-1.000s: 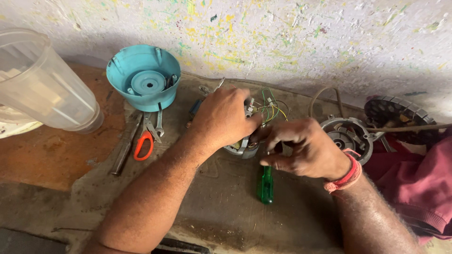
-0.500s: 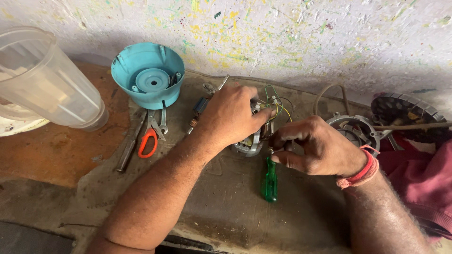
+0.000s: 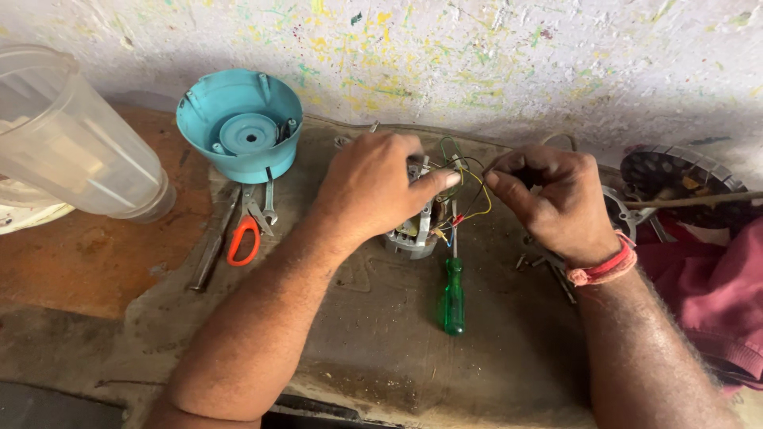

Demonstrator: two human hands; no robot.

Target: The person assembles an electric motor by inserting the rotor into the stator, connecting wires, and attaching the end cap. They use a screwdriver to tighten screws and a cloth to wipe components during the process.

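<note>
Green screwdriver (image 3: pixel 454 295) now released on mat, right hand (image 3: pixel 552 202) at wires (image 3: pixel 469 187).

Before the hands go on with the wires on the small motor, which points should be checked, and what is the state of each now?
1. Left hand steadies the motor: ok.
2. Right hand pinches a wire: ok, fingers closed on it.
3. Wires free of tangles: cannot tell.
4. Green screwdriver within reach: ok, lying just in front of the motor.
5. Orange-handled pliers clear of the hands: ok, off to the left beside the blue housing.
6. Wire ends bare or insulated: cannot tell.
</note>
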